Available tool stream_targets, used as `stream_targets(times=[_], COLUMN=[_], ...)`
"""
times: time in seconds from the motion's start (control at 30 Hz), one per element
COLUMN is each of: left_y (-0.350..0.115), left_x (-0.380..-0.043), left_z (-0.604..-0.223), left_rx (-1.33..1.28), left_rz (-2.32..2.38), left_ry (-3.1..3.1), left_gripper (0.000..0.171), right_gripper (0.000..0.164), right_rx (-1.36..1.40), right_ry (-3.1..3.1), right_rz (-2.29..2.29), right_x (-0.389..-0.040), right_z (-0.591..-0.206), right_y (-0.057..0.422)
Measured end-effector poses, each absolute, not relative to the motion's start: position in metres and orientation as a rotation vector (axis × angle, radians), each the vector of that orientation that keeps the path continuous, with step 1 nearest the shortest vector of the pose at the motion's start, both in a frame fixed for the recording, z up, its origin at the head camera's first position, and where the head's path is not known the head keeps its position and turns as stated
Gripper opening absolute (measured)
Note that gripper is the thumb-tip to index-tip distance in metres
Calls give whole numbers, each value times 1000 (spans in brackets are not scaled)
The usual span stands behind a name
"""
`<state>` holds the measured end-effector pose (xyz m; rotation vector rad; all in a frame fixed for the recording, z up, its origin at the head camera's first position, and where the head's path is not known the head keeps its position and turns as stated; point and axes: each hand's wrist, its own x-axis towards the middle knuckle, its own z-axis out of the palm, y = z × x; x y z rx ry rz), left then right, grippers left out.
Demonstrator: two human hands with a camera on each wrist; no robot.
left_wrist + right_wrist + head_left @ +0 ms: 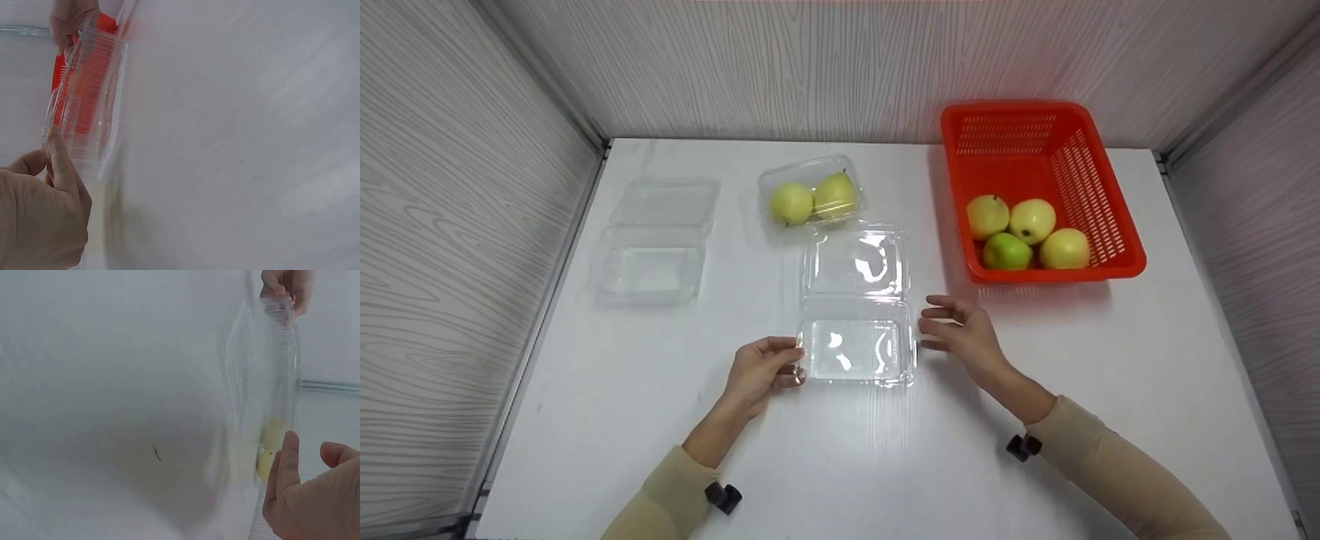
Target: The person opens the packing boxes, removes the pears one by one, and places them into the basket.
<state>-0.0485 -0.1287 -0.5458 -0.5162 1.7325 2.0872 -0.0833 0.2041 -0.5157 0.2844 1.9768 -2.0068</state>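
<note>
A clear plastic clamshell box (855,384) lies spread open in the middle, its lid (819,262) folded back away from me. My left hand (757,375) pinches the left rim of the box between thumb and fingers; the left wrist view shows the same hand (48,208) at that edge. Beside the right edge is my right hand (971,337), fingers extended and slightly bent, with a narrow gap to the plastic in the head view. In the right wrist view, the right hand's fingers (288,467) point along the box's side.
Beyond the lid stands a closed clear box (771,180) with two yellow-green apples (835,196). Another open clear box (652,262) sits at the left. A red basket (1125,217) at the back right holds several apples (1065,249). Panel walls border the white table (840,480).
</note>
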Motion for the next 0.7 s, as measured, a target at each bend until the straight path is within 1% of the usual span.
stream_targets(times=[0.17,0.7], left_y=[-129,-135], left_x=[-48,-45], left_z=[-545,-543], left_rx=[-509,-522], left_rz=[2064,2050], left_ry=[1750,1729], left_gripper=[30,25], right_gripper=[54,48], right_rx=[310,340], right_ry=[1965,1966], right_rz=[-1994,-1985], right_x=[-82,-75], right_z=[-524,-530], right_y=[195,182])
